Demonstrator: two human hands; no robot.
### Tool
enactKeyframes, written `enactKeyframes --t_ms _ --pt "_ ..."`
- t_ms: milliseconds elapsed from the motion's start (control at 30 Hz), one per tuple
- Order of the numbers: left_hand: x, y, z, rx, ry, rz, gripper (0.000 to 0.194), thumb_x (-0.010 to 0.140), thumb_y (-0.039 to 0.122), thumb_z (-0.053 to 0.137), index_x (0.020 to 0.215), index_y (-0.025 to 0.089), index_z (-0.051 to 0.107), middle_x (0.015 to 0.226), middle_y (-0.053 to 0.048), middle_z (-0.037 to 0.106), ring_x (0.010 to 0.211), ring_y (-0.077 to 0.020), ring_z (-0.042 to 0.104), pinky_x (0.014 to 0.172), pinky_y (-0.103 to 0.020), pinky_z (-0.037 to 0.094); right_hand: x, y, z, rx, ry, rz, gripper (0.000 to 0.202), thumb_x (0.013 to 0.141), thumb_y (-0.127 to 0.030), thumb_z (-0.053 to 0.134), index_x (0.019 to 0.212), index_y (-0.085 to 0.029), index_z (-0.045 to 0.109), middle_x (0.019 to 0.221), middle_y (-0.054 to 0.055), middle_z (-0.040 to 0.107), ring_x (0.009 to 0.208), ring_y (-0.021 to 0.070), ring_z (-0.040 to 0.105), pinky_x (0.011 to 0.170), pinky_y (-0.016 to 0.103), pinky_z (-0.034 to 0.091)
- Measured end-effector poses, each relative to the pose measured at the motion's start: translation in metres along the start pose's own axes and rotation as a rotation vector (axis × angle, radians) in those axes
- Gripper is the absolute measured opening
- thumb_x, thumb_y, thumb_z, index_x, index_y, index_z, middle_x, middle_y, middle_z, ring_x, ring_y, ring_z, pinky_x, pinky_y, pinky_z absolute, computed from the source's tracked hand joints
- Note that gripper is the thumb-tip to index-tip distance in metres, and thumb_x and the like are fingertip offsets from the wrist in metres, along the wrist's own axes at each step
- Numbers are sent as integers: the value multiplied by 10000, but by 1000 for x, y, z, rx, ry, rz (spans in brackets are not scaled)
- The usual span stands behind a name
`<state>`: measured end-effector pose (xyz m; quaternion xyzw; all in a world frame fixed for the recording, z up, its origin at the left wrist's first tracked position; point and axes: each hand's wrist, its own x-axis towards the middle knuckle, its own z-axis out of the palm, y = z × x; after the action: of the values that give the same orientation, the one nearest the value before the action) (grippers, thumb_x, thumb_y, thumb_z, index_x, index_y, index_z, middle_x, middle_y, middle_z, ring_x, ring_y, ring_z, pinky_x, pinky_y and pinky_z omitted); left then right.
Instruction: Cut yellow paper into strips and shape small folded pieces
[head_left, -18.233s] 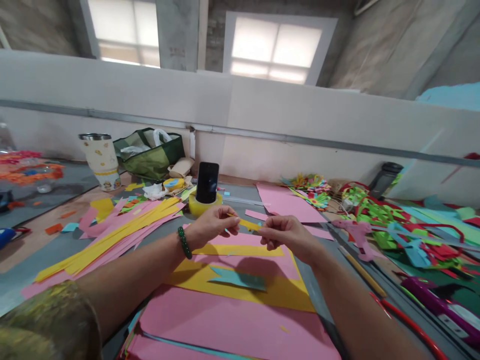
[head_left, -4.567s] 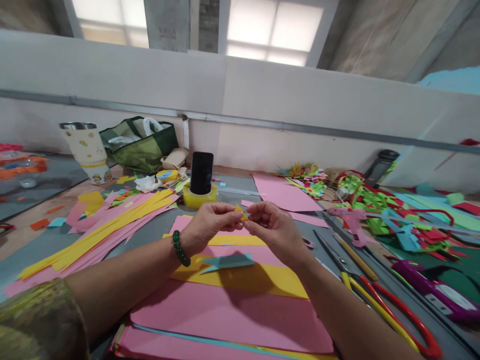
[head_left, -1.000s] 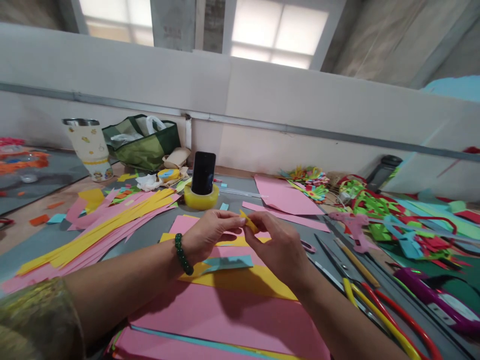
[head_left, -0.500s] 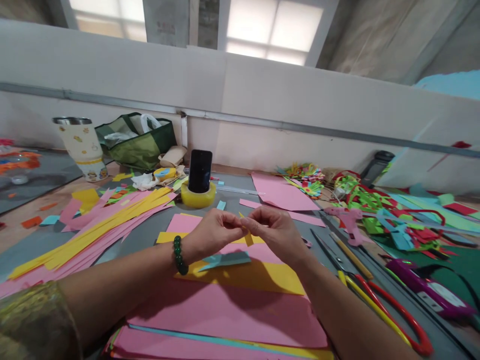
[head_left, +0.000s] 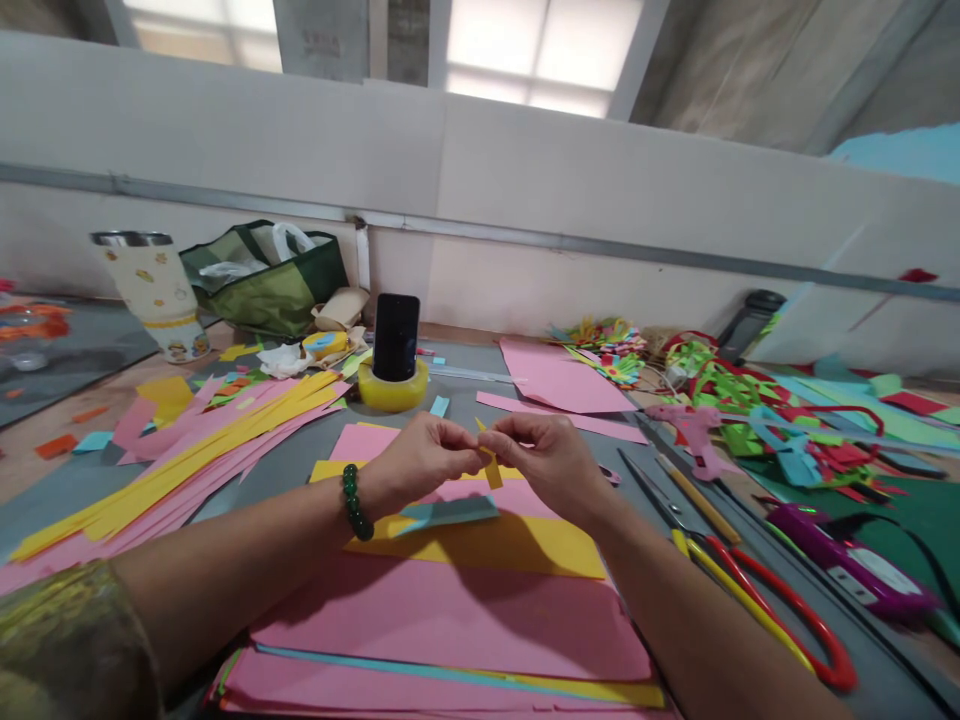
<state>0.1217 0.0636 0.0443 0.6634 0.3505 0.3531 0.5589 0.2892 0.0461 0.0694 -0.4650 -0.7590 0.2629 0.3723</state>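
Note:
Between my fingertips is a small yellow paper piece (head_left: 492, 471), its lower end hanging below them and a tip showing above. My left hand (head_left: 424, 455) pinches it from the left, a green bead bracelet round the wrist. From the right, my right hand (head_left: 551, 460) pinches the same piece, the two sets of fingertips close together. Beneath the hands lie a light blue paper strip (head_left: 450, 513), a wide yellow strip (head_left: 517, 545) and a stack of pink sheets (head_left: 450, 620).
Scissors (head_left: 739, 580), a wooden-handled tool (head_left: 697, 500), a pink glue gun (head_left: 697, 435) and a purple device (head_left: 847, 565) lie right. A phone (head_left: 395, 338) stands in a tape roll (head_left: 392, 388). Paper strips (head_left: 217, 460), a tumbler (head_left: 154, 295) and a green bag (head_left: 270, 290) are left.
The view has shifted slightly, so everything sits a little further left and higher. Both hands keep pinching the yellow piece in nearly the same pose.

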Motion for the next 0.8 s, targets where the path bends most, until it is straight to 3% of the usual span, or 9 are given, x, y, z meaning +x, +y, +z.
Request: enactKeyframes --t_ms 100,167,300,600,800 --pt "0 1 -2 -63 26 -35 207 655 324 690 702 123 705 633 -8 596 611 -97 474 601 -230 378 1 1 -4 105 -27 49 363 827 -480 526 680 -159 607 640 8 589 587 110 528 545 240 430" --pt "1 2 -3 -118 63 -57 226 640 344 718 710 130 703 669 -15 614 644 -105 507 624 -232 398 1 1 -6 189 -38 122 335 783 -496 581 770 -162 591 690 12 614 616 118 561 569 254 453" --pt "1 4 -4 -244 101 -85 253 620 365 761 683 133 682 626 -3 600 615 -91 520 625 -221 407 2 3 -5 289 -56 220 365 642 -367 740 886 -169 552 697 13 657 641 136 593 568 257 432" --pt "2 2 -5 -404 15 -24 307 699 422 730 712 119 679 661 -26 627 646 -91 572 662 -218 436 2 2 -3 304 -19 230 352 630 -305 736 891 -165 546 630 -13 637 587 112 545 560 257 388" --pt "4 3 -14 -381 -35 -7 287 709 414 731 789 139 704 712 -23 650 654 -89 584 660 -215 452 2 3 -8 440 -111 244 424 635 -295 764 976 -176 540 586 -64 586 557 87 517 578 256 411"
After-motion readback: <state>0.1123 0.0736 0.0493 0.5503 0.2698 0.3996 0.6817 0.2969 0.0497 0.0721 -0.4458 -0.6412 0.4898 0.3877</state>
